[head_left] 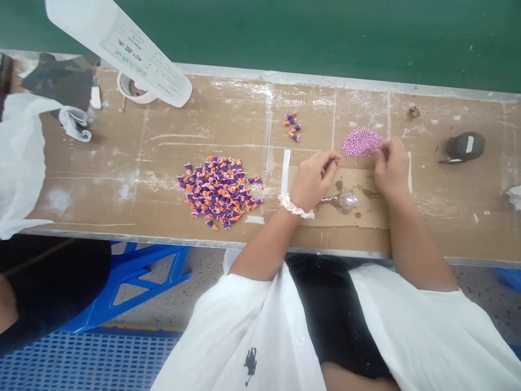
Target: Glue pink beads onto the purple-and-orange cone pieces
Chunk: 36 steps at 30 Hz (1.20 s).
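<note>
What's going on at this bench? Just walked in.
One person is working bare-handed among small parts. The right hand has its fingertips at the edge of a pile of pink beads. The left hand is at the cardboard sheet, fingers pinched; whether it holds anything is too small to tell. A clear spoon-like piece lies on that sheet. Purple-and-orange figurines sit heaped to the left, with a few more set apart farther back.
</note>
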Each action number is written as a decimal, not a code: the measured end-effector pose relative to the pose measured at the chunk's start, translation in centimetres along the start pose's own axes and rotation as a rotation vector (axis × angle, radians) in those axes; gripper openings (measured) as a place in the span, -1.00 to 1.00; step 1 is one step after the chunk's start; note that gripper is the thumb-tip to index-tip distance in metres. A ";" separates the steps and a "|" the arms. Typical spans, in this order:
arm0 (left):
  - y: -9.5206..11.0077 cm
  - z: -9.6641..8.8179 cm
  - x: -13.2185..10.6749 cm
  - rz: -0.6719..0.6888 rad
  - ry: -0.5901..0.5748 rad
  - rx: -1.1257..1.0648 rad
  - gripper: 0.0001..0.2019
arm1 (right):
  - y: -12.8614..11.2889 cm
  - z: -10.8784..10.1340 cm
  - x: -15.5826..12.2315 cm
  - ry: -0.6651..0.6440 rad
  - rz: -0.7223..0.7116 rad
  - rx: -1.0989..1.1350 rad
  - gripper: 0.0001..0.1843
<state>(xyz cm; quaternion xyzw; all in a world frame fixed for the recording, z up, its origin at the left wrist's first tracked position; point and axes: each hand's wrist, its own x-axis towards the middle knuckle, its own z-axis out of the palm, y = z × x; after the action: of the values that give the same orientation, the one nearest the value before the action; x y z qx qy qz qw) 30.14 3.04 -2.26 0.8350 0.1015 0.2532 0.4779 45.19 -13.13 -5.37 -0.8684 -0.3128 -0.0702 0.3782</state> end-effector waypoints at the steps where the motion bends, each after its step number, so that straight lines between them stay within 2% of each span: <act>1: 0.2 0.0 0.0 0.000 0.001 -0.013 -0.87 | -0.2 -0.3 0.0 0.001 0.058 0.140 -0.83; 4: 0.7 0.1 -0.2 0.001 -0.014 -0.071 -0.89 | -1.5 -1.2 -0.2 -0.090 0.229 0.508 -0.71; 8: 1.3 0.7 -0.5 0.005 -0.061 -0.179 -0.91 | -4.4 -2.6 -0.5 -0.234 0.359 0.874 -0.61; 13: 1.5 1.4 -0.8 0.019 -0.036 -0.285 -0.85 | -7.1 -3.8 -1.0 -0.352 0.465 1.065 -0.67; 18: 1.6 1.4 -0.9 0.057 -0.034 -0.298 -0.82 | -7.9 -3.9 -1.9 -0.398 0.424 1.082 -0.66; 24: 1.5 0.9 -0.7 0.181 -0.090 -0.260 -0.78 | -7.6 -3.8 -2.6 -0.307 0.150 0.875 -0.72; 28: 1.3 0.6 -0.6 0.264 -0.127 -0.225 -0.79 | -7.4 -3.8 -2.7 -0.306 0.064 0.812 -0.77; 32: 1.6 1.0 -0.9 0.221 -0.162 -0.191 -0.75 | -7.5 -3.6 -3.0 -0.263 0.003 0.735 -0.80; 36: 2.1 1.3 -1.2 0.093 -0.176 -0.342 -0.66 | -7.5 -3.6 -3.6 -0.125 -0.101 0.628 -0.82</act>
<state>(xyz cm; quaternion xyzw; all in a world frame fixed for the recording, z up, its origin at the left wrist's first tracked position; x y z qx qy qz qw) 29.66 0.43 -1.40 0.7644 -0.0238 0.2147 0.6074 38.27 -13.53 0.43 -0.6954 -0.3844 0.0647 0.6037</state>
